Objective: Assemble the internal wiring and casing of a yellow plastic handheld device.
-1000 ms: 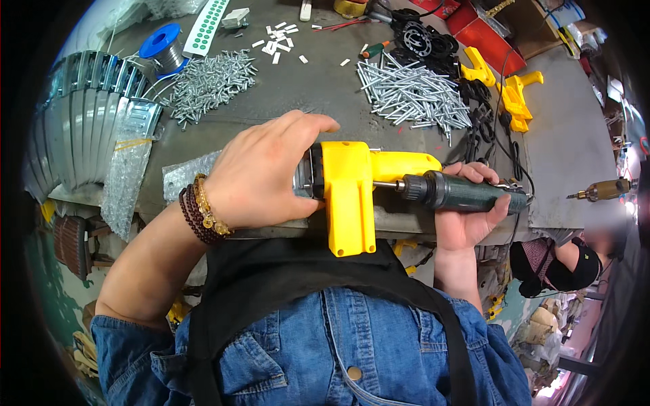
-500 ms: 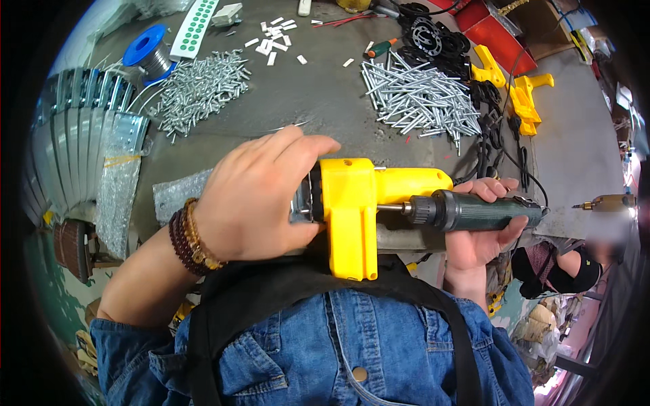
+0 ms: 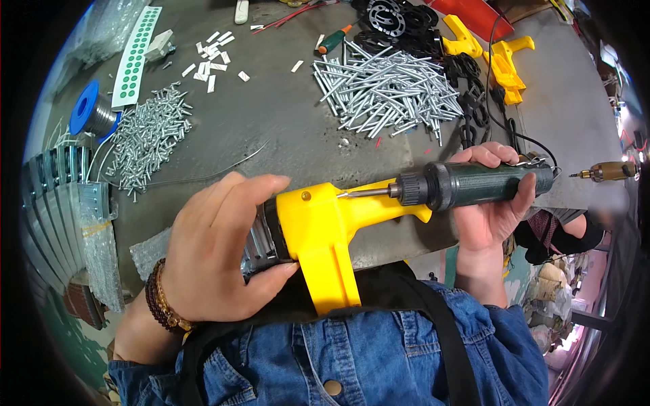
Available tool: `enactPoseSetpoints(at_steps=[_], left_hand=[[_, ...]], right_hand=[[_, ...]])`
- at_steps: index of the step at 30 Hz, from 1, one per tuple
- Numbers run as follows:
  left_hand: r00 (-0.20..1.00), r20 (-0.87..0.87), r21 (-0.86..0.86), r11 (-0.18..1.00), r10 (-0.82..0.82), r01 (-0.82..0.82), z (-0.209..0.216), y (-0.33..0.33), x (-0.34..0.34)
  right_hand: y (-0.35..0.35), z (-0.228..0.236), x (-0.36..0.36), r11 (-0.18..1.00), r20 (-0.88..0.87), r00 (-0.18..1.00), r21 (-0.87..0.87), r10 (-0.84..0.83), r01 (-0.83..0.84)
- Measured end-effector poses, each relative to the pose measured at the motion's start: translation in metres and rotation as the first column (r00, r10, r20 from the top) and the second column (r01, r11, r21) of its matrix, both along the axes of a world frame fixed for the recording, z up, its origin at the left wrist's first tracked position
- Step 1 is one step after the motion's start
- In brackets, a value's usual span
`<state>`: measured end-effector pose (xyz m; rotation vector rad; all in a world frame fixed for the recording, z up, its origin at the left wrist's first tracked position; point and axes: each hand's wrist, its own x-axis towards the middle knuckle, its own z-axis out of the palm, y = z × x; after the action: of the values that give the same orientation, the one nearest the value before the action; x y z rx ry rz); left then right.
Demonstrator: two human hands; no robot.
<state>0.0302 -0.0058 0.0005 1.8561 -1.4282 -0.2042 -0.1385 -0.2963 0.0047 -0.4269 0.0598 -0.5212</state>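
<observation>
My left hand [image 3: 217, 250] is closed around the dark, metal-ended side of a yellow plastic tool housing [image 3: 308, 216]. A handle-like arm extends right from the housing, and another part hangs down toward my apron. A small round hole shows in its upper face. In my right hand [image 3: 484, 227] lies a dark green electric screwdriver [image 3: 487, 184], fingers wrapped over its body and thumb along the near side. Its long bit [image 3: 369, 193] points left, with the tip at the upper right edge of the housing. Whether the tip sits in a screw I cannot tell.
Long screws [image 3: 389, 91] and short screws [image 3: 149, 135] lie in piles on the grey bench. Around them are white strips [image 3: 211, 57], a solder spool [image 3: 95, 111], a green-handled screwdriver [image 3: 332, 42], yellow handle shells [image 3: 504, 68] and black cables [image 3: 467, 81]. Metal plates [image 3: 57, 210] stand at left.
The yellow housing has shifted left and tilted in my left hand. The electric screwdriver's bit has moved from lower down the housing to its upper right edge. The bench view has shifted left.
</observation>
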Motion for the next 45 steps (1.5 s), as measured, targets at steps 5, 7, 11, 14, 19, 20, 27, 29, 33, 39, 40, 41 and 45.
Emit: enactPoseSetpoints(at_steps=[5, 7, 11, 14, 19, 20, 27, 29, 33, 39, 40, 41, 45], left_hand=[[1.0, -0.016, 0.027, 1.0, 0.003, -0.002, 0.002, -0.001, 0.001], [1.0, -0.003, 0.035, 0.999, 0.007, -0.007, 0.003, 0.0, 0.001], [0.999, -0.038, 0.06, 0.998, 0.02, -0.018, 0.003, 0.002, 0.0], [1.0, -0.016, 0.045, 0.999, 0.02, -0.019, 0.003, 0.001, 0.0], [0.999, -0.028, 0.058, 0.998, 0.031, -0.029, 0.0, 0.002, 0.0], [0.999, -0.01, 0.05, 0.998, 0.032, -0.032, 0.0, 0.001, -0.001], [0.999, -0.047, 0.034, 0.999, 0.02, -0.019, 0.0, -0.001, 0.001], [1.0, -0.013, 0.01, 1.0, 0.001, -0.001, -0.001, -0.002, 0.002], [1.0, 0.002, 0.012, 1.0, -0.004, 0.004, 0.002, 0.001, 0.003], [0.998, -0.06, 0.11, 0.993, -0.026, 0.033, 0.004, 0.0, 0.004], [0.997, -0.079, 0.103, 0.994, -0.027, 0.035, 0.004, 0.0, 0.004], [0.995, -0.098, 0.095, 0.995, -0.029, 0.038, 0.004, 0.0, 0.004], [0.996, -0.082, 0.018, 0.999, -0.045, 0.047, -0.001, 0.001, 0.004]], right_hand=[[0.004, -0.001, 0.007, 0.998, 0.0, 0.999, -0.038, 0.04, -0.04], [0.001, 0.0, 0.005, 0.999, -0.002, 0.999, -0.031, 0.045, -0.045], [-0.004, 0.0, 0.002, 0.999, 0.005, 0.999, -0.029, 0.038, -0.038], [0.0, 0.0, 0.005, 0.998, -0.014, 0.999, -0.05, 0.034, -0.034], [0.002, -0.002, 0.009, 0.998, -0.007, 0.998, -0.028, 0.061, -0.061], [0.001, -0.002, 0.01, 0.997, 0.003, 0.997, -0.027, 0.078, -0.078], [0.001, -0.003, 0.015, 0.995, -0.002, 0.995, -0.001, 0.103, -0.103], [0.0, -0.004, 0.016, 0.995, -0.002, 0.995, 0.025, 0.095, -0.095], [0.001, -0.002, 0.018, 0.995, -0.013, 0.995, 0.002, 0.097, -0.097], [0.001, -0.004, 0.018, 0.996, -0.023, 0.996, -0.033, 0.085, -0.086], [0.001, -0.004, 0.019, 0.996, -0.013, 0.996, -0.029, 0.09, -0.09], [0.001, -0.005, 0.02, 0.995, -0.003, 0.996, -0.025, 0.094, -0.094], [0.001, -0.006, 0.019, 0.992, 0.017, 0.992, -0.042, 0.122, -0.121]])
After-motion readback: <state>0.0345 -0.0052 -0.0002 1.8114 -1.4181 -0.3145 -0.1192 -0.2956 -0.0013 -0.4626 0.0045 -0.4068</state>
